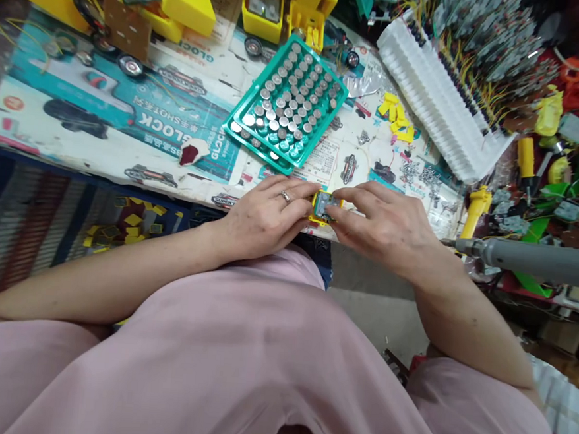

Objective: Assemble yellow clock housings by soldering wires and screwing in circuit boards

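Note:
A small yellow casing [318,218] with a grey-green part in it lies at the table's front edge, between my two hands. My left hand [270,214], with a ring on one finger, grips its left side with the fingers pressed together. The fingers of my right hand [378,220] close on the right side and top of the same casing. My fingertips partly cover it. Just beyond my hands stands a green tray [307,160] holding several round silver cells [280,102].
Small yellow pieces [396,115] and tiny metal parts [418,176] lie right of the tray. A white foam holder [427,88] with wired parts stands behind them. A grey screwdriver-like tool [529,255] juts in from the right. Yellow housings [185,1] line the back left.

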Tool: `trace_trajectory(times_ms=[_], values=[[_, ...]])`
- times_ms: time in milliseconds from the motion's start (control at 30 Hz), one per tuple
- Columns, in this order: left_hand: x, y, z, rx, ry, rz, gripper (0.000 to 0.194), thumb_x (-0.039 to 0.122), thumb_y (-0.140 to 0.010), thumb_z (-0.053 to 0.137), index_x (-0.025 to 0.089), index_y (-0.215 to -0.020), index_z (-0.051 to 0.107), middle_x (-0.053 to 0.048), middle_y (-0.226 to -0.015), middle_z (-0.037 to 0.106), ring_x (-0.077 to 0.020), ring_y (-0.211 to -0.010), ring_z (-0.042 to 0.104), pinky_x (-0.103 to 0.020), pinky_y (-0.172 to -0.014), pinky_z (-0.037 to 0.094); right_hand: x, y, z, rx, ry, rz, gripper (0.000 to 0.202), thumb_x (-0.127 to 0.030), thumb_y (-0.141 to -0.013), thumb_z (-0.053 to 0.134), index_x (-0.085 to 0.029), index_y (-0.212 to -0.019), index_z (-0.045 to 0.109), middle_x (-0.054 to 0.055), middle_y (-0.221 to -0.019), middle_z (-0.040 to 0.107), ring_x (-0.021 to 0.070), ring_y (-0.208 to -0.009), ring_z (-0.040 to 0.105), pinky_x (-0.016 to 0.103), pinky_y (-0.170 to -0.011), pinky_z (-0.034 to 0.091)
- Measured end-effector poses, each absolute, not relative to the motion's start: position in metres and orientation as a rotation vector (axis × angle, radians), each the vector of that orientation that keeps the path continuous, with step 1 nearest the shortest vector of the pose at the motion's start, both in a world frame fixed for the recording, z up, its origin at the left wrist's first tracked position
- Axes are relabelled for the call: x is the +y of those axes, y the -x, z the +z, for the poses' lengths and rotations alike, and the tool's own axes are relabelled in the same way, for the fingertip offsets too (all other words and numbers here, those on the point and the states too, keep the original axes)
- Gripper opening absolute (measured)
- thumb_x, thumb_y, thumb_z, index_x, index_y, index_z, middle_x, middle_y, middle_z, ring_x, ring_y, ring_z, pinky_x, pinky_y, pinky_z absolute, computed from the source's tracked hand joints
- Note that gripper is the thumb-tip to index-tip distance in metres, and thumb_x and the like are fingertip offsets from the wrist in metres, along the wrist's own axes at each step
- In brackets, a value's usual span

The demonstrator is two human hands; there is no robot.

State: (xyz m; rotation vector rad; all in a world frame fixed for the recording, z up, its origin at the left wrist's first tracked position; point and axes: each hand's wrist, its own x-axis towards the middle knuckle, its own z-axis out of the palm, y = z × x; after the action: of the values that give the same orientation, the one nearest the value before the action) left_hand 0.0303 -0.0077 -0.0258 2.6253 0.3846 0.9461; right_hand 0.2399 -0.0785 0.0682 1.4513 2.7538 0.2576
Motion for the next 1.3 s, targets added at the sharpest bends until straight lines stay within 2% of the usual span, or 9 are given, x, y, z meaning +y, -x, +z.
trace_trajectory(times_ms=[167, 267, 367, 600, 667, 767, 1033, 1133, 1300], values=[[-0.008, -0.032, -0.022, 0.404, -2.651, 0.927, 0.019, 0.021, -0.096, 0.054, 0.013, -0.111, 0.061, -0.015, -0.122, 0.072, -0.0250, -0.110, 0.070, -0.040, -0.091, 0.058, -0.081, -0.234, 0.071, 2.693, -1.444, 0.246, 0.017, -0.023, -0.098, 0.056, -0.020, -0.100, 0.072, 0.006, -0.104, 0.075, 0.0187, -0.086, 0.060, 0.033, -0.063, 0.039], [-0.008, -0.032, -0.022, 0.433, -2.733, 0.928, 0.027, 0.021, -0.096, 0.053, 0.015, -0.121, 0.061, -0.012, -0.122, 0.072, -0.0233, -0.108, 0.070, -0.038, -0.090, 0.058, -0.085, -0.229, 0.069, 2.669, -1.504, 0.224, 0.020, -0.022, -0.098, 0.053, -0.018, -0.099, 0.072, 0.010, -0.106, 0.074, 0.0215, -0.095, 0.061, 0.034, -0.074, 0.047], [-0.008, -0.031, -0.023, 0.396, -2.781, 0.982, 0.026, 0.021, -0.095, 0.057, 0.014, -0.120, 0.064, -0.013, -0.123, 0.072, -0.0246, -0.108, 0.069, -0.039, -0.091, 0.058, -0.090, -0.229, 0.063, 2.679, -1.663, 0.195, 0.020, -0.025, -0.098, 0.054, -0.019, -0.099, 0.073, 0.011, -0.112, 0.072, 0.0228, -0.103, 0.062, 0.036, -0.084, 0.051], [-0.007, -0.028, -0.023, 0.387, -2.743, 0.814, 0.032, 0.022, -0.094, 0.055, 0.018, -0.125, 0.065, -0.015, -0.137, 0.065, -0.0283, -0.124, 0.063, -0.046, -0.097, 0.056, -0.101, -0.240, 0.050, 2.814, -1.854, -0.004, 0.021, -0.025, -0.097, 0.058, -0.016, -0.113, 0.068, 0.008, -0.112, 0.076, 0.0194, -0.102, 0.066, 0.035, -0.093, 0.054], [-0.007, -0.029, -0.022, 0.377, -2.723, 0.802, 0.033, 0.022, -0.095, 0.054, 0.017, -0.126, 0.065, -0.016, -0.141, 0.062, -0.0300, -0.129, 0.059, -0.048, -0.098, 0.054, -0.102, -0.239, 0.049, 2.799, -1.862, 0.062, 0.018, -0.025, -0.097, 0.059, -0.017, -0.110, 0.070, 0.006, -0.111, 0.076, 0.0202, -0.102, 0.065, 0.035, -0.093, 0.053], [-0.007, -0.030, -0.019, 0.351, -2.788, 0.824, 0.030, 0.022, -0.095, 0.054, 0.015, -0.122, 0.065, -0.015, -0.137, 0.066, -0.0291, -0.122, 0.063, -0.045, -0.095, 0.053, -0.103, -0.237, 0.047, 2.759, -1.877, 0.111, 0.017, -0.026, -0.097, 0.059, -0.019, -0.108, 0.070, 0.005, -0.110, 0.076, 0.0206, -0.102, 0.063, 0.036, -0.093, 0.051], [-0.005, -0.032, -0.019, 0.372, -2.842, 0.858, 0.032, 0.024, -0.097, 0.054, 0.014, -0.126, 0.060, -0.012, -0.130, 0.071, -0.0229, -0.114, 0.067, -0.039, -0.094, 0.048, -0.100, -0.241, 0.045, 2.790, -1.983, -0.167, 0.027, -0.030, -0.098, 0.057, -0.015, -0.120, 0.066, 0.010, -0.112, 0.076, 0.0201, -0.104, 0.068, 0.035, -0.094, 0.054], [-0.005, -0.032, -0.020, 0.395, -2.834, 0.831, 0.031, 0.027, -0.098, 0.052, 0.016, -0.127, 0.058, -0.009, -0.130, 0.071, -0.0208, -0.114, 0.067, -0.037, -0.096, 0.046, -0.097, -0.241, 0.052, 2.706, -1.906, -0.234, 0.029, -0.028, -0.100, 0.053, -0.015, -0.123, 0.065, 0.012, -0.115, 0.075, 0.0206, -0.104, 0.069, 0.033, -0.088, 0.054], [-0.006, -0.032, -0.023, 0.423, -2.828, 0.810, 0.030, 0.028, -0.099, 0.052, 0.018, -0.126, 0.059, -0.009, -0.131, 0.070, -0.0211, -0.113, 0.067, -0.037, -0.095, 0.046, -0.088, -0.238, 0.069, 2.555, -1.729, -0.218, 0.026, -0.027, -0.101, 0.049, -0.019, -0.113, 0.071, 0.008, -0.111, 0.076, 0.0190, -0.091, 0.069, 0.030, -0.070, 0.047]])
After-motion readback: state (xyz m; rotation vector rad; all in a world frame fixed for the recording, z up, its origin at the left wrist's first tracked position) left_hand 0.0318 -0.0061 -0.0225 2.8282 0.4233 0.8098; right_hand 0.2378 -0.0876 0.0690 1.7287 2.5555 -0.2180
